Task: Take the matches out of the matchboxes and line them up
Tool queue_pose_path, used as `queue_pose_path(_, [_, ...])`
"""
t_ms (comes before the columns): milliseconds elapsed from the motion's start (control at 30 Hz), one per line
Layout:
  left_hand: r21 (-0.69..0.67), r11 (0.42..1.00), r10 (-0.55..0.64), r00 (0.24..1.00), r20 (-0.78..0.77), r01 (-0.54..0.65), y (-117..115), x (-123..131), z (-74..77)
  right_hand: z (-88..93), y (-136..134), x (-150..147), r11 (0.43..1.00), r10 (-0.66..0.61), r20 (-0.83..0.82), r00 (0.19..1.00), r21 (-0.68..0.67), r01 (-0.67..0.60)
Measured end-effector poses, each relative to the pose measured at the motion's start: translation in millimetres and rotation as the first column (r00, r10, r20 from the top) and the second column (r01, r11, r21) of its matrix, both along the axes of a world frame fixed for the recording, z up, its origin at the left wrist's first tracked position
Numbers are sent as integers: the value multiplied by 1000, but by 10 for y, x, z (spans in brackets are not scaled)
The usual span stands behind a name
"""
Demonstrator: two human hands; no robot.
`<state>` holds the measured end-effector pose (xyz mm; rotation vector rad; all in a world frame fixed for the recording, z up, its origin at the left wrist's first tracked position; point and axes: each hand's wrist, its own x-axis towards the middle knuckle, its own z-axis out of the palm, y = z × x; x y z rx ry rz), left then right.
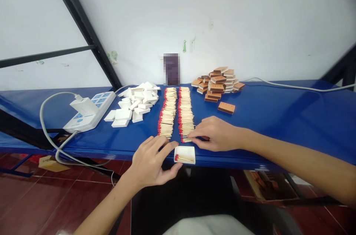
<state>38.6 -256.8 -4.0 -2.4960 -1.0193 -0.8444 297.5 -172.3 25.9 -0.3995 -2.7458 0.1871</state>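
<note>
A small white tray (185,150) lies at the table's front edge with several red-headed matches (185,158) in it. My left hand (155,161) is at the tray's left side, thumb and fingers apart, the thumb by its lower left corner. Two long rows of matches run back from there, a left row (167,111) and a right row (185,111), red heads to the left. At the near end of the right row, my right hand (213,133) has thumb and fingertips close together on the matches; whether any are pinched is hidden.
White trays (139,101) are heaped on the left, beside a power strip (91,112) with a cable. Brown matchboxes (217,86) are piled at the back right, one box (226,108) nearer. A blurred dark object (171,70) stands against the wall.
</note>
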Motion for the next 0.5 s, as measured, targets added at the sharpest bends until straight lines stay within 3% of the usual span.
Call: queue_pose_path(500, [21,1000,-12,1000,-7,12,14,-9,-32,8,-7,-15,996,-51,-49,998,-73,47])
